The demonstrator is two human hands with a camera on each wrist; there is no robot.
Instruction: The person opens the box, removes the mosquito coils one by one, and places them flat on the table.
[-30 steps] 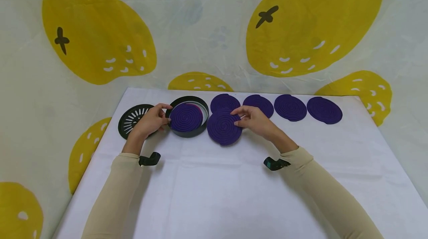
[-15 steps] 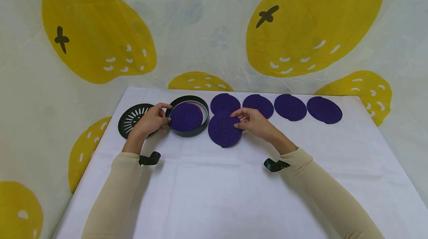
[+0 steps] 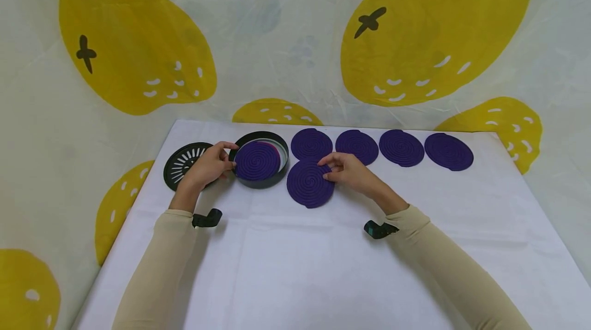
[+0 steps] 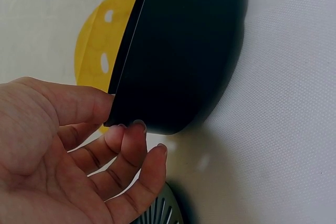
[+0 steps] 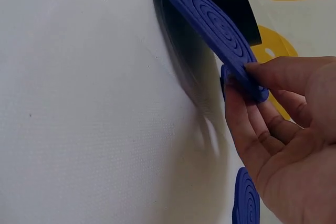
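The right grip [image 3: 353,172] pinches the edge of a held coaster [image 3: 309,183], round and purple, which lies at its 9 o'clock, tilted over the bench [image 3: 286,268]. At the coaster's 10 o'clock sits a black dish [image 3: 259,185], an inner coaster [image 3: 256,161] inside; the left grip [image 3: 210,167], nearer it, pinches its 9 o'clock rim. Four back coasters [image 3: 400,148] run from 12 towards 3.

Sleeved forearms [image 3: 154,268] stretched forward, left grip [image 3: 210,167] pinching, right grip [image 3: 352,170] pinching

A pale, creased fabric backdrop [image 3: 286,27] printed with oversized yellow fruit shapes [image 3: 143,63], two bearing dark cross-shaped marks [image 3: 85,54], rises behind a white-covered table [image 3: 295,278].
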